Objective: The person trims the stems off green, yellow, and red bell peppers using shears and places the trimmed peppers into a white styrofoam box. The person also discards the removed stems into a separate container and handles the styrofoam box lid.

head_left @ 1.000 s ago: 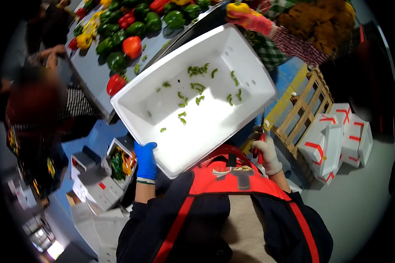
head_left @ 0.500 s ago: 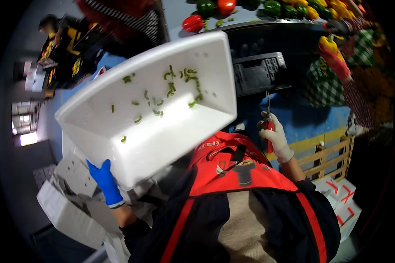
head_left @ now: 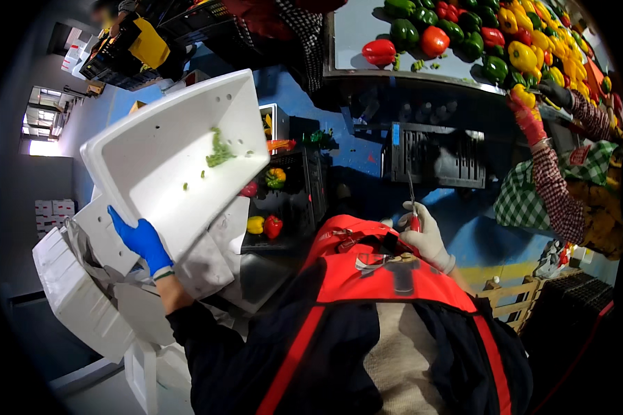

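Note:
Tilted in front of me on the left is a white foam box [head_left: 159, 180], with green pepper stalk bits [head_left: 219, 149] clumped toward its right end and a few loose ones. My left hand [head_left: 138, 238] in a blue glove holds the box at its near left side, thumb raised. In a cream-white glove, my right hand [head_left: 422, 238] grips red-handled cutters [head_left: 414, 218] with long metal blades pointing up. Below and right of the box, a black crate [head_left: 301, 200] holds red, yellow and green peppers [head_left: 273, 225].
Stacked white boxes [head_left: 83, 290] lie at lower left. A metal table [head_left: 356, 28] carries many peppers, with an empty black crate [head_left: 436, 159] below. Co-workers' gloved hands [head_left: 529, 121] work at upper right; another person [head_left: 270, 21] is at the top. A wooden pallet [head_left: 505, 308] is at lower right.
My view has swung round. The foam box has moved left and tipped further, and its green bits have slid into a clump. The pepper crate beside it has come into view.

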Demonstrator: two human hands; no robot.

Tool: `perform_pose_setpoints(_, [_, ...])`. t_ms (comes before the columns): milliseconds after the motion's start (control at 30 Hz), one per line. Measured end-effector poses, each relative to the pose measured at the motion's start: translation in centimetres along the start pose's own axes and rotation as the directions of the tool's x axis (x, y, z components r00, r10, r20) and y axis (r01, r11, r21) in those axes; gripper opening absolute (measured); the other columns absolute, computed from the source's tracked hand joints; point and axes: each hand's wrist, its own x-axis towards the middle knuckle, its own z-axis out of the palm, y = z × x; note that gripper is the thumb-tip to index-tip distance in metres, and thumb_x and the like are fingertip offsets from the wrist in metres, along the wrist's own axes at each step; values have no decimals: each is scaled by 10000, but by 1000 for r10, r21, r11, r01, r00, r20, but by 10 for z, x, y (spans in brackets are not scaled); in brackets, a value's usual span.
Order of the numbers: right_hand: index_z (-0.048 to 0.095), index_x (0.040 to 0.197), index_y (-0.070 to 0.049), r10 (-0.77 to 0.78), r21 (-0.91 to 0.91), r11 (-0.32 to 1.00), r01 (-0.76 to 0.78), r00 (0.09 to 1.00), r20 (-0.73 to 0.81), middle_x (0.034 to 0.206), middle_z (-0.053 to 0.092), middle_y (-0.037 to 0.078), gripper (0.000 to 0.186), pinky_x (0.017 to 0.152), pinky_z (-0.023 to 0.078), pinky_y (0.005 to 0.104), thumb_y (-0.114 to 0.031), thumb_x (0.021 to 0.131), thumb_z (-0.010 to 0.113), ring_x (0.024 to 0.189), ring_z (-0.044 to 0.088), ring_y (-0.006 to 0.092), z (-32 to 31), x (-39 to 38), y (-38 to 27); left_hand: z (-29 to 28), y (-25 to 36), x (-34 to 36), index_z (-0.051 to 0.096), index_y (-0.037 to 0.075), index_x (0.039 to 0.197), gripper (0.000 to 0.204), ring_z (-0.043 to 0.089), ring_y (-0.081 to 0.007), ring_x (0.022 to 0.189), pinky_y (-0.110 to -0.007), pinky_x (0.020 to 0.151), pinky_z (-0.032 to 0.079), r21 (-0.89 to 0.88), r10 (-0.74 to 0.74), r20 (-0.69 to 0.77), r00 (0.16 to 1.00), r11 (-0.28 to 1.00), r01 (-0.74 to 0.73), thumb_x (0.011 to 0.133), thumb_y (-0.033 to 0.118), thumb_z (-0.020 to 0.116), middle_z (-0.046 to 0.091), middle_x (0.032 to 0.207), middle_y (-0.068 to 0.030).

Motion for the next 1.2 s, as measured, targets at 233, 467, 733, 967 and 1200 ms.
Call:
perform_pose_setpoints(233, [417,1310,-4,40,-97,994,-47,997,-68,967,570,68,686,692,462,250,45,672,664,757,546,104,26,49,-29,65,10,54,410,31,1428,734,423,-361,1308,-412,1104,309,4,147,-79,986,989,-147,717,-138,481,458,1417,-193])
perform_pose_setpoints(467, [432,1296,-14,10,-286,958,-12,1000,-6,946,561,45,662,647,430,224,50,676,653,708,494,72,78,107,-76,127,-24,98,415,110,1445,750,381,-332,1350,-459,1130,257,59,228,-98,969,973,-223,724,-78,506,438,1449,-128])
perform_pose_setpoints(733, [433,1311,-23,69,-371,927,-53,997,31,958,565,50,685,657,429,223,74,672,660,714,504,74,136,135,-99,164,-56,108,420,178,1448,822,271,-269,1433,-488,1188,151,223,341,59,938,911,-346,668,-48,549,392,1498,-39])
perform_pose_setpoints(967, [436,1291,-23,129,-385,917,-106,991,34,946,552,53,664,673,420,239,50,671,664,721,494,94,169,155,-112,148,-63,122,451,201,1428,733,260,-298,1436,-523,1183,118,232,392,64,918,889,-396,732,7,579,378,1513,-6])
perform_pose_setpoints(1200, [423,1300,8,192,-429,890,-156,981,41,939,568,75,656,704,447,256,51,690,661,762,549,119,178,169,-125,159,-79,133,548,233,1355,649,343,-332,1394,-573,1140,177,266,325,-30,945,914,-306,744,15,584,458,1457,-11])
